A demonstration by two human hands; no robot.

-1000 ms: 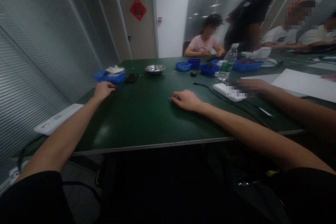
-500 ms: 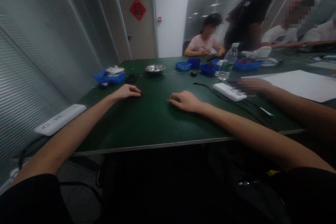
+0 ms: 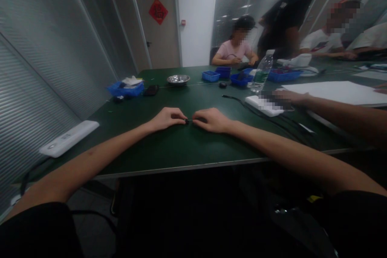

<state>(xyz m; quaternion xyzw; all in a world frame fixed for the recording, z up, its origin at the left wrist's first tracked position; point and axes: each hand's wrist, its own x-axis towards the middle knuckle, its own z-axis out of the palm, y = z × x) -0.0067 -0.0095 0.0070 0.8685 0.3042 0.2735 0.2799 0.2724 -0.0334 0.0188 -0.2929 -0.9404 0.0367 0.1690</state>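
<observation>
Over the middle of the green table [image 3: 169, 149], my left hand [image 3: 169, 119] pinches a small black piece [image 3: 186, 121] between thumb and fingertips. Close on its right, my right hand [image 3: 211, 120] is closed on a thin, light, pin-like piece [image 3: 190, 120] that points left. The pin-like piece reaches the black piece or nearly so; contact is too small to tell. Fingers hide most of both small pieces.
Farther back stand a metal bowl [image 3: 178, 80], a blue basket [image 3: 126, 88] and a dark phone [image 3: 151, 90]. At right are a water bottle [image 3: 262, 73], a white power strip [image 3: 263, 106], cables and another person's arm [image 3: 341, 115]. A white device [image 3: 69, 138] lies left.
My left hand has moved right and slightly nearer, bringing the black piece beside my right hand. My right hand has barely shifted. The other person's arm at the right has moved slightly.
</observation>
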